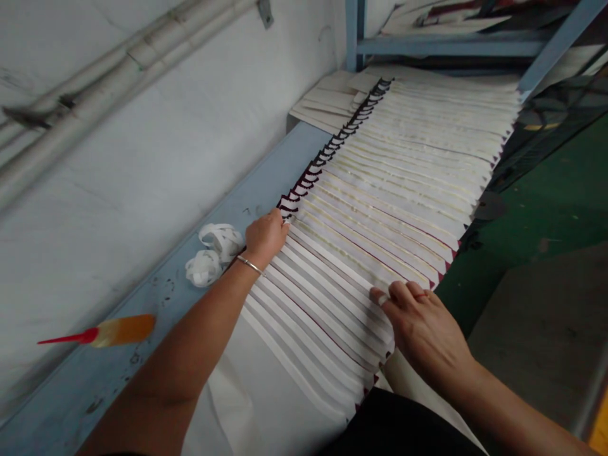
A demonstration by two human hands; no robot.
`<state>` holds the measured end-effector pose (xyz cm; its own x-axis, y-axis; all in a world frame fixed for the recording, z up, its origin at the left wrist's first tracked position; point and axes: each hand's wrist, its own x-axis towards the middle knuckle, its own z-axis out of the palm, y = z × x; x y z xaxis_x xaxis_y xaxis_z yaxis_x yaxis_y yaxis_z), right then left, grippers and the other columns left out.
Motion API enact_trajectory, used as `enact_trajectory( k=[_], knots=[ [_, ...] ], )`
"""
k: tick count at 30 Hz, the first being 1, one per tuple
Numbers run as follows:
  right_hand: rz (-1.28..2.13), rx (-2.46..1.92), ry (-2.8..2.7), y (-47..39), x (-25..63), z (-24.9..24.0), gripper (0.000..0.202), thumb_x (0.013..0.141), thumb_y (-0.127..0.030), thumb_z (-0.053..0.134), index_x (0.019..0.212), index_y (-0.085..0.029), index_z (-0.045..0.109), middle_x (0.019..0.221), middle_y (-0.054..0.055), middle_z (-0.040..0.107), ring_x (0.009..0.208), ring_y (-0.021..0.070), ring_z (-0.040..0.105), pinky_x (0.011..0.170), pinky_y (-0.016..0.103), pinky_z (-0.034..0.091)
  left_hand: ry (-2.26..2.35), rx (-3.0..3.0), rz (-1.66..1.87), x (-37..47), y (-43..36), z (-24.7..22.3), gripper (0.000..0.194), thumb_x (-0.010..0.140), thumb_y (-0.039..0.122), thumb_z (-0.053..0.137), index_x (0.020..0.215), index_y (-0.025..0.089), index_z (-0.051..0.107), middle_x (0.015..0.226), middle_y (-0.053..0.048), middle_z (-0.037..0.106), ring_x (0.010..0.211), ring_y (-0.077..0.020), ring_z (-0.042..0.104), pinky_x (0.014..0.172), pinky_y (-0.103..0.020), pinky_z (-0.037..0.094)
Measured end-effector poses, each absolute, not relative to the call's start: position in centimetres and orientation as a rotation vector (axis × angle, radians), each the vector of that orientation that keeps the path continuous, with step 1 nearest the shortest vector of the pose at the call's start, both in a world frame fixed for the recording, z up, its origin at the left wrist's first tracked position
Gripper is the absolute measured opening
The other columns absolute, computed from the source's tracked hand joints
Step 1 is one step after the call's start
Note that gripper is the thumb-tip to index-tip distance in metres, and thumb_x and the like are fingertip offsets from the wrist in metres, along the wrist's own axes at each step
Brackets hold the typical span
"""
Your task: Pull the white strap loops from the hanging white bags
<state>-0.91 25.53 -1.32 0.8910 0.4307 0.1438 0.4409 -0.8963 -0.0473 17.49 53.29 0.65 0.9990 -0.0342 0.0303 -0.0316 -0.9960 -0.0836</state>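
A long fan of overlapping white paper sheets (399, 183) with dark red edges lies staggered along a blue workbench (199, 266). My left hand (265, 235), with a thin bracelet on the wrist, rests knuckles up on the left edge of the fan, fingers curled at a sheet's dark tab. My right hand (420, 320) lies flat on the right side of the fan, fingertips pressing the white strips. Neither hand lifts a sheet off the stack.
Two rolls of white tape (213, 252) lie on the bench left of my left hand. An orange glue bottle with a red nozzle (111, 330) lies further left. A white wall with pipes (95, 82) runs along the bench. A blue rack (451, 44) holds more sheets. The green floor (546, 221) is at right.
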Motion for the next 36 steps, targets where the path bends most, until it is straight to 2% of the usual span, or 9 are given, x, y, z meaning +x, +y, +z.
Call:
enact_trajectory(
  k=[3, 7, 9, 13, 18, 24, 30, 33, 36],
  knots=[
    [-0.184, -2.899, -0.686, 27.9, 0.8, -0.1, 0.024, 0.085, -0.005, 0.055, 0.096, -0.013, 0.074, 0.097, 0.013, 0.067, 0.089, 0.0291, 0.060, 0.073, 0.042, 0.053, 0.178, -3.043, -0.157, 16.3, 53.1, 1.1, 0.020, 0.093, 0.031, 0.055, 0.104, 0.017, 0.063, 0.097, -0.012, 0.068, 0.085, -0.0282, 0.065, 0.072, -0.036, 0.046],
    [-0.307, -2.638, -0.769, 31.3, 2.4, -1.4, 0.038, 0.088, -0.001, 0.046, 0.120, -0.004, 0.067, 0.136, 0.017, 0.060, 0.124, 0.0294, 0.051, 0.095, 0.039, 0.053, 0.875, -2.980, -0.278, 13.2, 53.1, 0.8, 0.027, 0.095, 0.017, 0.045, 0.111, 0.019, 0.067, 0.116, -0.012, 0.064, 0.112, -0.0255, 0.058, 0.093, -0.038, 0.046],
    [-0.294, -2.620, -0.776, 32.4, 3.0, -2.7, 0.042, 0.088, -0.001, 0.046, 0.127, 0.002, 0.062, 0.141, 0.021, 0.056, 0.129, 0.0310, 0.048, 0.102, 0.040, 0.051, 1.085, -2.936, -0.256, 12.0, 53.3, 0.3, 0.033, 0.093, 0.013, 0.047, 0.119, 0.021, 0.066, 0.126, -0.011, 0.061, 0.122, -0.0250, 0.054, 0.099, -0.041, 0.044],
    [-0.172, -2.708, -0.744, 33.3, 3.5, -3.6, 0.046, 0.090, -0.003, 0.046, 0.134, 0.004, 0.056, 0.143, 0.023, 0.054, 0.130, 0.0336, 0.049, 0.105, 0.042, 0.049, 1.090, -2.955, -0.230, 11.6, 53.9, -0.8, 0.038, 0.090, 0.014, 0.052, 0.124, 0.024, 0.065, 0.133, -0.010, 0.059, 0.125, -0.0248, 0.054, 0.099, -0.043, 0.044],
    [-0.105, -2.796, -0.723, 34.1, 3.8, -2.9, 0.046, 0.094, -0.008, 0.045, 0.139, -0.002, 0.054, 0.144, 0.017, 0.055, 0.127, 0.0332, 0.052, 0.101, 0.044, 0.051, 0.831, -3.079, -0.304, 13.0, 54.2, -1.8, 0.035, 0.090, 0.012, 0.050, 0.120, 0.019, 0.066, 0.131, -0.010, 0.062, 0.121, -0.0233, 0.057, 0.101, -0.041, 0.044],
    [-0.217, -2.792, -0.775, 33.8, 4.0, -2.8, 0.037, 0.096, -0.014, 0.047, 0.129, -0.005, 0.062, 0.135, 0.016, 0.062, 0.118, 0.0352, 0.057, 0.093, 0.047, 0.054, 0.723, -3.248, -0.465, 11.6, 55.6, -1.2, 0.031, 0.091, 0.012, 0.049, 0.117, 0.019, 0.065, 0.128, -0.006, 0.065, 0.128, -0.0205, 0.052, 0.107, -0.038, 0.038],
    [-0.465, -2.465, -0.808, 31.7, 3.2, -2.3, 0.025, 0.098, -0.025, 0.049, 0.105, -0.009, 0.067, 0.109, 0.015, 0.070, 0.097, 0.0294, 0.062, 0.079, 0.044, 0.055, -0.298, -3.202, -0.636, 8.8, 64.2, 0.8, 0.016, 0.093, 0.025, 0.052, 0.091, 0.015, 0.066, 0.093, -0.009, 0.068, 0.093, -0.0231, 0.062, 0.086, -0.035, 0.047],
    [-0.441, -2.388, -0.790, 32.2, 2.1, -1.8, 0.024, 0.099, -0.027, 0.049, 0.105, -0.012, 0.067, 0.098, 0.012, 0.068, 0.087, 0.0265, 0.061, 0.074, 0.042, 0.054, -0.484, -3.150, -0.456, 9.5, 66.8, 0.0, 0.020, 0.091, 0.032, 0.057, 0.091, 0.015, 0.068, 0.097, -0.012, 0.068, 0.093, -0.0258, 0.062, 0.081, -0.035, 0.047],
    [-0.365, -2.357, -0.780, 33.1, 1.0, -1.5, 0.023, 0.099, -0.027, 0.049, 0.105, -0.013, 0.067, 0.096, 0.011, 0.067, 0.087, 0.0258, 0.060, 0.075, 0.042, 0.053, -0.424, -3.185, -0.362, 10.8, 67.1, -1.0, 0.018, 0.089, 0.028, 0.059, 0.091, 0.015, 0.071, 0.104, -0.014, 0.067, 0.101, -0.0274, 0.062, 0.083, -0.034, 0.046]
  ],
)
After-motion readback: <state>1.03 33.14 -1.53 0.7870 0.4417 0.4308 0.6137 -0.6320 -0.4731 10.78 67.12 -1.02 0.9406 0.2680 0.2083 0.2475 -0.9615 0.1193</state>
